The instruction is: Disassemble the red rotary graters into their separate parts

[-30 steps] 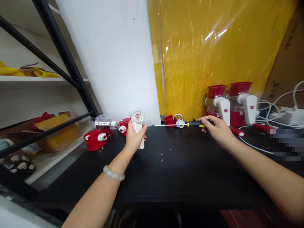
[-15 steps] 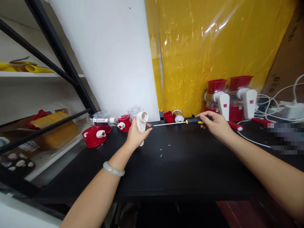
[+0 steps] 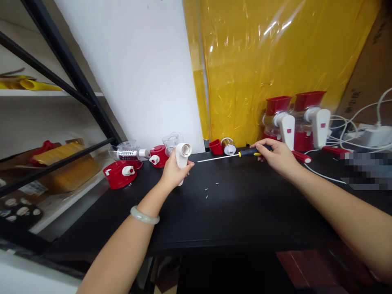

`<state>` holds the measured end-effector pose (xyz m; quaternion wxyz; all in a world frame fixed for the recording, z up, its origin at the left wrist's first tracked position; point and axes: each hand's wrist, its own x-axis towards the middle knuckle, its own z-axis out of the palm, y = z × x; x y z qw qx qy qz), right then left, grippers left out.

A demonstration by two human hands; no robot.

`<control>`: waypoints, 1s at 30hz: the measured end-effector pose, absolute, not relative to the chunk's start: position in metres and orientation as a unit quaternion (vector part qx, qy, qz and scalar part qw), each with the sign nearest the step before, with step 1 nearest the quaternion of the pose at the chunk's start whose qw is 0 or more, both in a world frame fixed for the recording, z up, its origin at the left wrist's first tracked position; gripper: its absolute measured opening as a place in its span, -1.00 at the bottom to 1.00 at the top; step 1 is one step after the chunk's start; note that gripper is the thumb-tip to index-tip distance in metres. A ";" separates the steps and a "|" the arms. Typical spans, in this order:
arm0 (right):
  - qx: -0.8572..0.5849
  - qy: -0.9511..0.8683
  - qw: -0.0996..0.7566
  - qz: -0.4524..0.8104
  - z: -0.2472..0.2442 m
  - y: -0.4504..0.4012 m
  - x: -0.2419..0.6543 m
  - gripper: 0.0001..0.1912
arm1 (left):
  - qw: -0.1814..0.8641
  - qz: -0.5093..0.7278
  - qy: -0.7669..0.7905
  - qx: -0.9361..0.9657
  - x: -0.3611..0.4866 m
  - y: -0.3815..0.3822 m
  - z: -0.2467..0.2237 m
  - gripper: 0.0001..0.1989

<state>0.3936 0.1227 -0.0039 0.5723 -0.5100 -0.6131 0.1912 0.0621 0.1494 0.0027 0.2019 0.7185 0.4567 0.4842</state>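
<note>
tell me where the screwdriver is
In the head view, right of centre, the screwdriver is in the right hand, its shaft pointing toward the left hand.

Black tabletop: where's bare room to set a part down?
Biggest: front middle, between the left forearm and right forearm, nearer the camera than the small loose pieces. Smaller: front left, between the left forearm and leftmost red base. Crowded: back edge, with red cup and metal drum behind the screwdriver; back right, with two red-and-white machines and white cables.

A white panel (image 3: 131, 61) stands at eleven o'clock; glossy yellow sheeting (image 3: 239, 81) catches light at one. Black-framed shelving (image 3: 43, 93) fills nine o'clock, a black tabletop (image 3: 245, 216) six.
</note>
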 end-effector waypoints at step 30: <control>-0.632 -0.590 0.489 0.114 -0.028 0.158 0.423 -0.77 | 0.211 0.333 0.430 0.812 0.068 0.135 0.004 -0.49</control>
